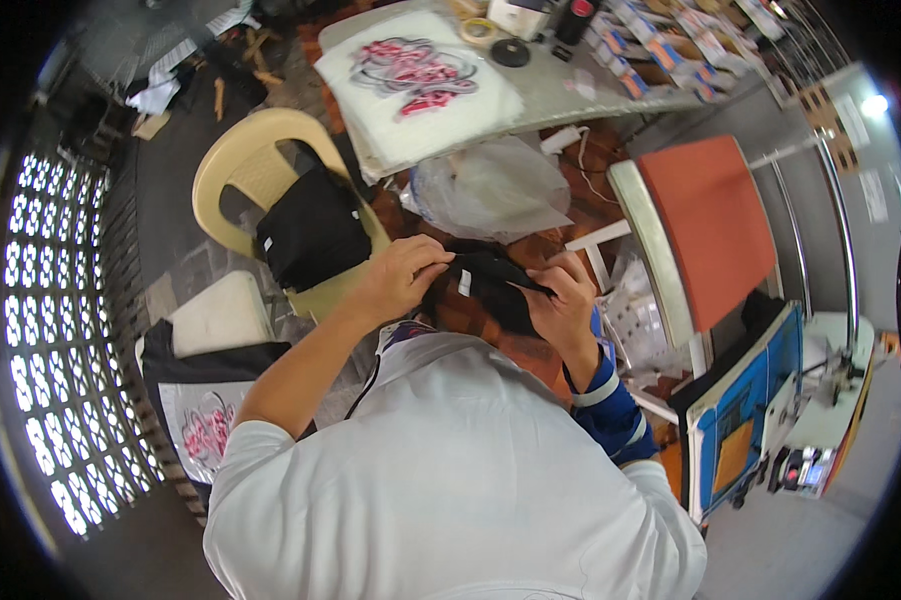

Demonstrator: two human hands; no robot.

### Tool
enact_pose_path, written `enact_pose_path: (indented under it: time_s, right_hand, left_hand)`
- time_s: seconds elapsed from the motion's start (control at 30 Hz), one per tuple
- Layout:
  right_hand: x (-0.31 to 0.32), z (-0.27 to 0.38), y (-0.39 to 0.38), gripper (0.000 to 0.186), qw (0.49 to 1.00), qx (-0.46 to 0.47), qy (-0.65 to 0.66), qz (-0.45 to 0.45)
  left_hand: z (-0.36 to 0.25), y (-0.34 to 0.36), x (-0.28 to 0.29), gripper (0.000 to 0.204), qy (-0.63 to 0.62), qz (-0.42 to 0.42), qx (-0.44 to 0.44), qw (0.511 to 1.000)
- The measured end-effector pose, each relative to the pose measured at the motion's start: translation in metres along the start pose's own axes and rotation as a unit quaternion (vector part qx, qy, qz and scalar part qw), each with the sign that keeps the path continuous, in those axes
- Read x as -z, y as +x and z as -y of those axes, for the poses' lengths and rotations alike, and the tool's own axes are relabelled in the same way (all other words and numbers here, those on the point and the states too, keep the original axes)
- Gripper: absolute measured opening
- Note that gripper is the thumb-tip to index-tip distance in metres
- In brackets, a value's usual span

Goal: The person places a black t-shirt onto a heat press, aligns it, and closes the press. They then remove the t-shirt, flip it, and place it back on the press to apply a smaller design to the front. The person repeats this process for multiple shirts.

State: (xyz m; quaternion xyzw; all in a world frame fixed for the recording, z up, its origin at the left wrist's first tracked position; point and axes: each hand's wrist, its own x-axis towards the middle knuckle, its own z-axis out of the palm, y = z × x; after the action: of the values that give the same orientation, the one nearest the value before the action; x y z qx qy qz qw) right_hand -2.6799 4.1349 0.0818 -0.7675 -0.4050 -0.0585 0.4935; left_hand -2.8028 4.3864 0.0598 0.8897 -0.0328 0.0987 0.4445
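Observation:
A black cloth garment (500, 297) with a small white label hangs between my two hands. My left hand (410, 272) pinches its upper left edge between thumb and fingers. On the other side my right hand (567, 305) has its fingers closed on the garment's upper right edge. The cloth is held up in front of my chest, and its lower part drops behind my white shirt (450, 450), out of sight. Blue cloth with pale stripes (610, 400) shows at my right forearm.
Folded black cloth (315, 230) rests on a cream plastic chair (260, 135). White sheets with a red-and-black print (415, 80) lie on the table (560, 110). A red padded top (705, 230) and a blue-framed board (745, 420) stand at right. A printed sheet (205, 425) lies on black cloth at left.

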Motion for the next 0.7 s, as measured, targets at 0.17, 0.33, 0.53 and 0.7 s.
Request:
enact_pose_path:
  time_s: [0.17,0.33,0.53,0.7]
  right_hand:
    - [0.044,0.013,-0.062,0.02,0.991,-0.113,0.023,-0.073]
    - [0.076,0.002,-0.141,0.028,0.967,-0.202,-0.102,-0.121]
    - [0.116,0.0,-0.235,0.024,0.932,-0.307,-0.041,-0.188]
    - [0.117,0.01,-0.207,0.026,0.906,-0.375,0.084,-0.179]
  left_hand:
    - [-0.035,0.033,-0.063,0.021,-0.102,0.063,0.012,0.993]
    - [-0.043,0.039,-0.117,0.015,-0.149,0.236,-0.012,0.96]
    - [0.079,0.085,-0.12,0.011,-0.072,0.065,0.253,0.963]
    - [0.227,0.096,-0.177,0.039,-0.435,-0.072,0.495,0.749]
